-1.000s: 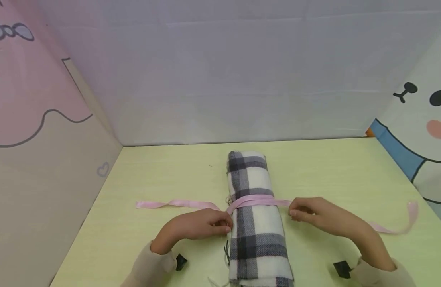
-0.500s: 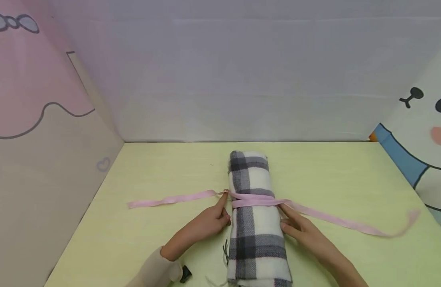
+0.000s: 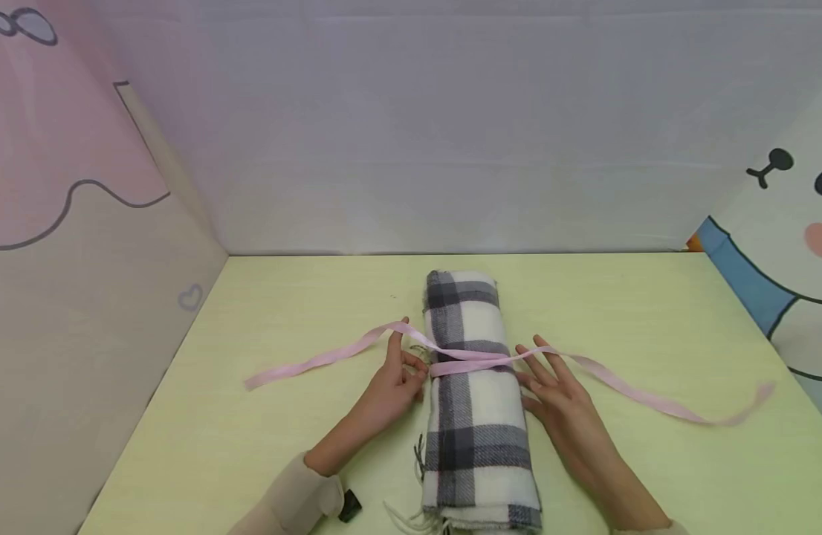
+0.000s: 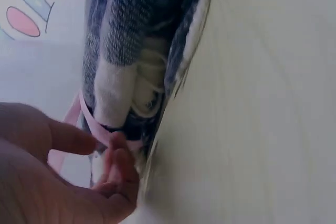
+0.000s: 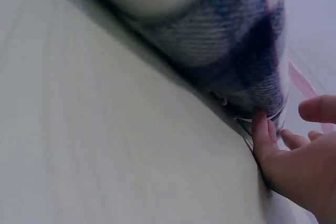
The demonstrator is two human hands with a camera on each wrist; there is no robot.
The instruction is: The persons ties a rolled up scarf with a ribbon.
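Lay on yellow-green table (image 3: 284, 312): unlabelled plaid scarf roll (image 3: 478, 416), pink ribbon (image 3: 317, 362) draped over open left hand (image 3: 394, 383), open right hand (image 3: 558, 394).

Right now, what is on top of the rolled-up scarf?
A pink ribbon crosses over the plaid scarf, its ends trailing onto the table. Whether it passes underneath is hidden.

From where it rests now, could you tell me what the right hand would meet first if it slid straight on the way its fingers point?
Probably the pink ribbon over the right hand's fingertips, though depth is unclear.
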